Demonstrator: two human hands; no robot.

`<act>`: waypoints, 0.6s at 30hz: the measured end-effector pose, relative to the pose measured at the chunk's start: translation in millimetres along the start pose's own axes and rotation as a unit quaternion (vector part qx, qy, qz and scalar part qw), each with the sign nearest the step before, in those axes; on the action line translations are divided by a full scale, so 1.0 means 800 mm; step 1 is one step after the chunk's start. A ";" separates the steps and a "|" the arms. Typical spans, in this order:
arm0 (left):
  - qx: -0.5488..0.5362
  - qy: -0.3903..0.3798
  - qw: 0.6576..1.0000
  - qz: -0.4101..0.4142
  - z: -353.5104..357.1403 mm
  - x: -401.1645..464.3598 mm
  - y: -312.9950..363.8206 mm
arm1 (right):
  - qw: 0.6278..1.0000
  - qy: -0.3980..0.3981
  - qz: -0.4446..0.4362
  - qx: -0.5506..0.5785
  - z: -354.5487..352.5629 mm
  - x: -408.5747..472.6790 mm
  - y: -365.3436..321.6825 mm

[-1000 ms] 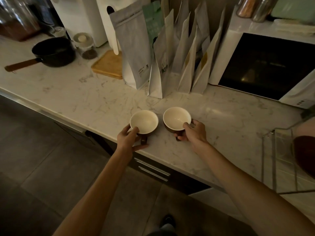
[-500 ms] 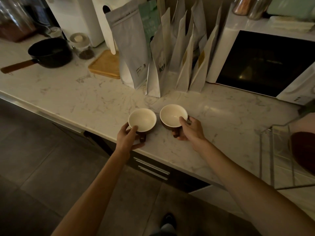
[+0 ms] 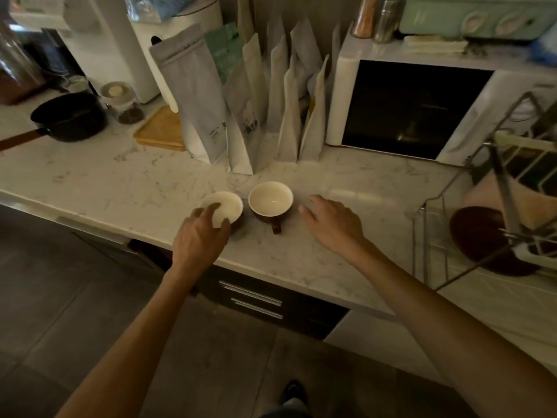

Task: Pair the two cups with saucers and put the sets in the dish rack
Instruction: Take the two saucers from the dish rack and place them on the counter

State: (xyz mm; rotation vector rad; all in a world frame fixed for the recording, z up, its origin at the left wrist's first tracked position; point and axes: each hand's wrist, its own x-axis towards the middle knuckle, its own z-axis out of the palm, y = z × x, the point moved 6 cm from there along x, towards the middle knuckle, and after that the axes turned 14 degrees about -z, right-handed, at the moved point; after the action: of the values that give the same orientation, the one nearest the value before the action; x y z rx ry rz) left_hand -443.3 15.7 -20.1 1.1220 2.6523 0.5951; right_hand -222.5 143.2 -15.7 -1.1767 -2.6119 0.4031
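Currently, you are pinching the left cup with left-hand fingers while your right hand, fingers spread, is hovering just right of the other cup.

Small dark print on the grey pouch — too blurred to read; nothing else legible.

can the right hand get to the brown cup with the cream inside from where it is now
Probably yes. The right hand hovers open just right of the brown cup with the cream inside, with only bare marble counter between them; the cup's handle points toward the person, unblocked.
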 end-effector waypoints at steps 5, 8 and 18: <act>0.144 -0.066 0.974 0.160 0.018 -0.054 0.076 | 0.986 0.026 -0.124 -0.111 -0.033 -0.043 -0.007; 0.217 -0.133 0.943 0.213 0.040 -0.092 0.108 | 0.986 0.017 -0.140 -0.093 -0.050 -0.081 -0.005; 0.295 -0.259 0.883 0.258 0.089 -0.249 0.185 | 0.971 -0.187 -0.149 -0.014 -0.079 -0.235 0.052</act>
State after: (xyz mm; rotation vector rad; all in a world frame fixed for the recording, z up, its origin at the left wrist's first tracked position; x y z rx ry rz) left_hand -187.5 -14.4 -14.1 1.8551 2.0817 -0.4557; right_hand -51.6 36.9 7.9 -0.7515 -3.0632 0.5745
